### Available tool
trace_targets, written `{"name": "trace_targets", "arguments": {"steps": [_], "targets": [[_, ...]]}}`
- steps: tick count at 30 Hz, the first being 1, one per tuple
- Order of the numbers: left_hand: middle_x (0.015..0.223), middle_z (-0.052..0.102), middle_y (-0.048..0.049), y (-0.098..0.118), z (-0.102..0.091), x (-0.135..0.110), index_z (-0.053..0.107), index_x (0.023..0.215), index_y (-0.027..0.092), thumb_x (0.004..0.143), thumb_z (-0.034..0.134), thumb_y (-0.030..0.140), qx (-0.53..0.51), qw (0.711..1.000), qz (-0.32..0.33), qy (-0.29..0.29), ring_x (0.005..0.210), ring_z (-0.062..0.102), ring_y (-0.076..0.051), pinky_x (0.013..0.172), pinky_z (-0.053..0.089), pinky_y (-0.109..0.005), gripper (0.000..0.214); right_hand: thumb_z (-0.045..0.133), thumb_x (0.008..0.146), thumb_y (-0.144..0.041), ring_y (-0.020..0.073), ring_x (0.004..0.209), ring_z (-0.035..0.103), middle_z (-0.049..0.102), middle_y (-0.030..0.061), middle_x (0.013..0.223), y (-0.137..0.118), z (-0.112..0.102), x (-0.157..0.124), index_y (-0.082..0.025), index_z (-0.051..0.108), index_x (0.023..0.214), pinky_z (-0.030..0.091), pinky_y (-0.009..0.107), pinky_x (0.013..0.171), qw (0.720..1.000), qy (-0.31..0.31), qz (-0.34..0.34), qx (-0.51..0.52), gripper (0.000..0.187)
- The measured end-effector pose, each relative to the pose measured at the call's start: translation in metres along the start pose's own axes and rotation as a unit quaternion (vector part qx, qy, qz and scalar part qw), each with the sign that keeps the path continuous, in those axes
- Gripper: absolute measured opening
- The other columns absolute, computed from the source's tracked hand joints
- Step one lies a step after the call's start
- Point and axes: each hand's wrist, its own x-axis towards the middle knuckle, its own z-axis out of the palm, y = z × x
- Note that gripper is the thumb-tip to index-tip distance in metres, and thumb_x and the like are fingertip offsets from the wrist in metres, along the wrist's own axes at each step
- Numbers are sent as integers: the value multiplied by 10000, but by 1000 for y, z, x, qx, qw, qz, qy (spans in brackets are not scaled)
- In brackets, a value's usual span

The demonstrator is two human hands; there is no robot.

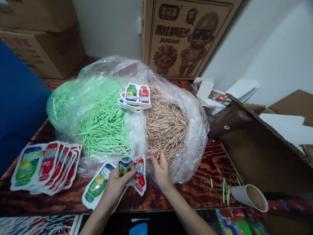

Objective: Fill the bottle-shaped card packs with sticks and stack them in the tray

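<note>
My left hand [117, 184] grips a bottle-shaped double packet [139, 177], its thumb across the front, one half green and the other red with "Cola" lettering. Under that hand another green-and-red packet [94, 189] lies on the table. My right hand [161, 169] is closed at the near edge of the brown sticks [166, 128], with a few of them between its fingers, close to the packet's upper edge. To the left of these, green sticks [102, 126] fill a second clear plastic bag. Several more packets [138, 96] are piled where the two bags meet.
Filled packets [48, 167] overlap in a row at the table's left. On the right are a paper cup [250, 197] on its side, rubber bands [212, 191], loose green sticks and an open carton [260, 152]. A large printed carton [185, 36] stands behind the bags.
</note>
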Motion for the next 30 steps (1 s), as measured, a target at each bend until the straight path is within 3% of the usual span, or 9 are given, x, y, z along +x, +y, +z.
{"name": "trace_targets", "arguments": {"steps": [2,6,10,14,17,21,26,30], "targets": [[796,753,-41,-2,-2,1,747,817,144,607,798,308,-4,1000,5,0,714,683,-179,683,539,-249,272,555,858,-291,171,914,642,658,24,1016,3,3,-4,-225,552,884,475,298,833,1000,5,0,9,71],[790,756,-39,-4,-4,1,746,807,146,596,806,299,-22,1000,0,-1,714,684,-171,696,539,-239,268,598,843,-286,163,738,679,700,3,829,-8,-1,7,-225,531,1034,531,301,738,993,-25,50,106,211],[785,756,-47,-4,-4,-1,738,806,137,594,808,294,-32,999,-12,4,695,688,-179,682,544,-249,273,660,802,-229,167,679,702,740,47,872,-29,-16,33,-201,532,1040,552,251,552,961,17,139,237,272],[764,753,-45,-5,-6,-2,730,790,135,595,808,304,-25,1000,-9,8,667,685,-176,650,544,-246,269,598,842,-150,169,848,712,721,107,1046,-38,-28,46,-155,618,924,588,257,680,916,-32,252,310,85],[766,750,-49,-5,-10,-2,724,804,129,599,805,324,-10,1000,-5,16,680,687,-186,665,547,-261,295,557,863,-123,183,972,687,702,116,1099,-35,-33,42,-132,651,919,572,297,822,890,-72,310,327,110],[788,749,-43,-4,-16,-4,718,807,133,605,803,339,-9,999,0,33,702,682,-181,702,543,-264,300,527,883,-129,204,1121,617,651,125,1202,-35,-38,35,-130,658,980,511,362,955,878,-97,322,341,163],[796,748,-40,-6,-21,-5,724,822,142,607,808,327,-20,1000,-3,24,708,679,-182,687,539,-261,296,500,883,-114,218,1183,573,619,116,1258,-38,-38,26,-132,660,996,490,412,984,872,-58,342,345,197],[730,737,-23,-12,-23,-2,722,755,140,575,826,310,-23,999,-5,43,634,658,-160,633,531,-246,268,585,827,-116,225,1083,639,669,122,1174,-43,-37,22,-124,669,934,522,378,935,899,-5,294,323,136]]}}
